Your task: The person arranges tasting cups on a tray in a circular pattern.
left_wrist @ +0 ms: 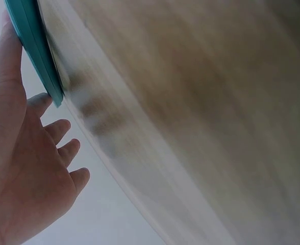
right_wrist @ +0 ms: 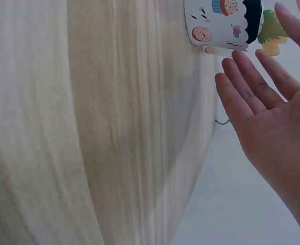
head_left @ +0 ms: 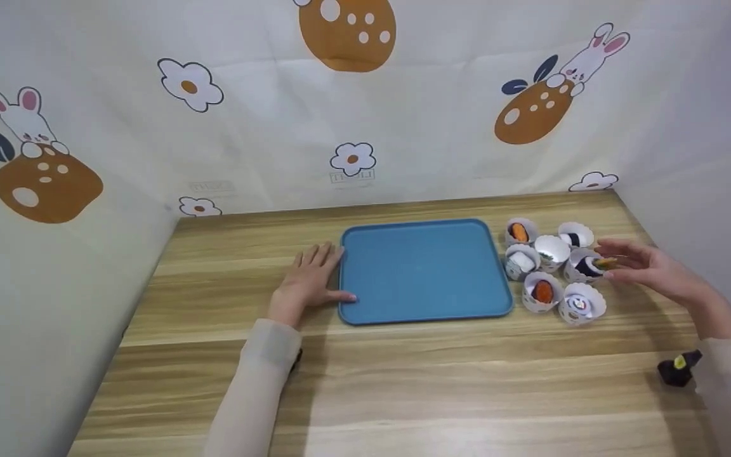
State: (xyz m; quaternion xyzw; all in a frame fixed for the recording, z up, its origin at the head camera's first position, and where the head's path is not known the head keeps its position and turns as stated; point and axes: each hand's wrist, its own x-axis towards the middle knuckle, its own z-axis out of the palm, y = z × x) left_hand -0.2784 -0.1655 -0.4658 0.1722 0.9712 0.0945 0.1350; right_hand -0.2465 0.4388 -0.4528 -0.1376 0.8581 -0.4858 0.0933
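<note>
A blue rectangular tray (head_left: 426,273) lies on the wooden table. My left hand (head_left: 305,282) is at its left side, fingers spread, with the thumb over the rim; in the left wrist view the tray's edge (left_wrist: 35,51) runs past thumb and forefinger. At the far right, my right hand (head_left: 660,270) reaches beside a paper cup (head_left: 575,270) that holds a black-wrapped sushi roll (head_left: 587,266) with yellow-green filling sticking out. The right wrist view has the filling (right_wrist: 272,30) between the parted thumb and fingers, not pinched.
Several more paper cups stand right of the tray, among them one with orange-topped sushi (head_left: 518,232), one with red-topped sushi (head_left: 542,292) and one with a white round piece (head_left: 578,304). A small black piece with yellow (head_left: 678,369) lies by the right sleeve. Patterned cloth (head_left: 264,146) surrounds the table.
</note>
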